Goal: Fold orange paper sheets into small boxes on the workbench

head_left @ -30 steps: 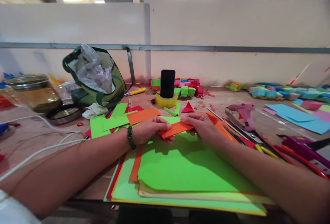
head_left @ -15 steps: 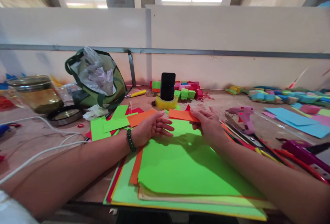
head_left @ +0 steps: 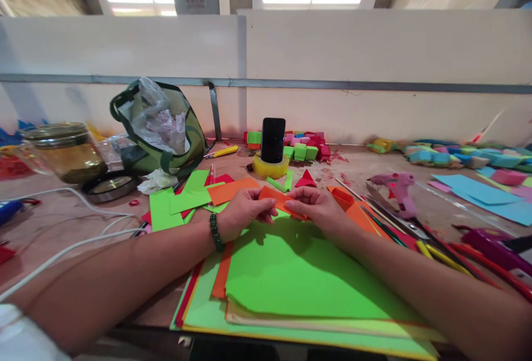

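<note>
Between my two hands is a small piece of orange paper (head_left: 279,199), held above a stack of coloured sheets. My left hand (head_left: 251,206), with a green bead bracelet (head_left: 215,232) at its wrist, pinches the paper's left end. At the other end, my right hand (head_left: 313,206) grips it between thumb and fingers. Under both hands lies a bright green sheet (head_left: 316,272) on top of the stack. Another orange strip (head_left: 233,189) rests just beyond my left hand, beside several green paper pieces (head_left: 189,201).
A phone (head_left: 273,140) stands in a yellow tape roll (head_left: 271,167) ahead. To the right lie a pink glue gun (head_left: 397,189), scissors and blue paper (head_left: 486,197). A bag (head_left: 178,128), a glass jar (head_left: 62,150) and a white cable (head_left: 83,200) are at the left.
My left hand has closed from open fingers onto the orange paper. The right hand has brought the paper left and lower, and the two hands are now closer together.
</note>
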### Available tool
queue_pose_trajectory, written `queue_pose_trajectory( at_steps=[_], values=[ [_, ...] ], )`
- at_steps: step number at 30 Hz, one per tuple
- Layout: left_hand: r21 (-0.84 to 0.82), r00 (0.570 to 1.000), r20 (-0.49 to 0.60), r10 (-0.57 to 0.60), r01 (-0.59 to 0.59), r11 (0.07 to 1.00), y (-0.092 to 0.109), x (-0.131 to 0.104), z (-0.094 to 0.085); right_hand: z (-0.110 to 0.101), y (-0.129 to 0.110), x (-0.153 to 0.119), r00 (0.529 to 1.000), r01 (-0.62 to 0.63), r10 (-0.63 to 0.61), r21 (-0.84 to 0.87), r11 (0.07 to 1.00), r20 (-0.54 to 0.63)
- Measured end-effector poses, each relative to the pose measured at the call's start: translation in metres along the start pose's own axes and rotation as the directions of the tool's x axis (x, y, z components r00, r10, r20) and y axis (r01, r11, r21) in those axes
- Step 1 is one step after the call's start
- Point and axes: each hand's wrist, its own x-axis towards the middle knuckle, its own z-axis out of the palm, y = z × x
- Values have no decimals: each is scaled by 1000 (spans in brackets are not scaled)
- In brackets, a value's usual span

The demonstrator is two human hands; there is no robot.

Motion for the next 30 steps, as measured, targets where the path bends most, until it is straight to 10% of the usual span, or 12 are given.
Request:
queue_pose_trajectory(
  at_steps=[16,23,30],
  values=[
    [392,983,149,-111,45,919,0,-2,-2,-1,-5,0,977,16,43,-270,963,209],
    [831,921,257,292,-365,421,-6,-2,-8,-3,2,0,958,241,-88,-601,762,272],
    [746,757,604,250,-647,156,-8,-7,-9,-13,0,0,940,300,-62,-725,619,336]
  ],
)
